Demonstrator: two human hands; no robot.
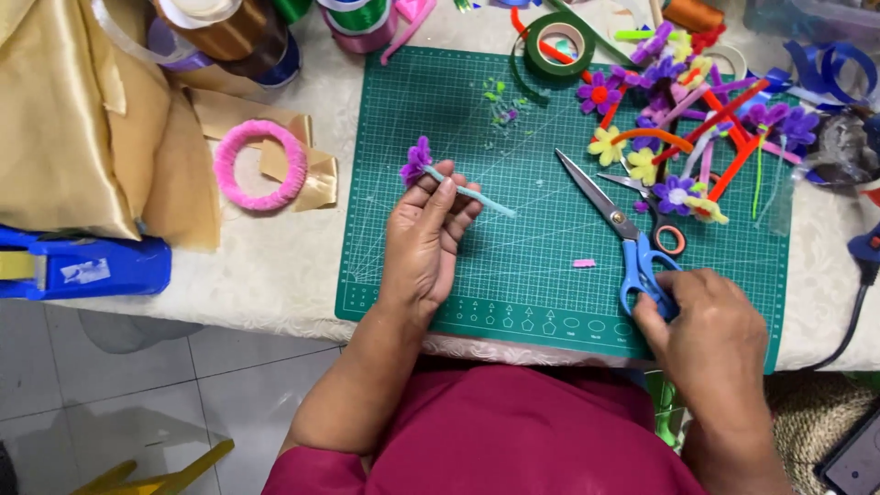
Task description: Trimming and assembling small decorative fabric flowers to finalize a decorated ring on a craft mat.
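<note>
The left hand (423, 240) pinched a light, bendable purple pipe-cleaner flower (418, 161) by its pale-blue fuzzy stem (477, 194). The right hand (710, 339) gripped the rigid blue-handled steel scissors (616, 225) at the handles.

Your top is a deep magenta-red fabric, plain, no print or pattern visible. It covers chest and shoulders at the frame's bottom edge; sleeves are short, ending approx. at the upper arm, so both forearms are bare. Left hand (423, 240) & right hand (713, 341): bare, no gloves, no rings, no watch or bracelet at either wrist. Nails short, unpainted as far as visible.
</note>
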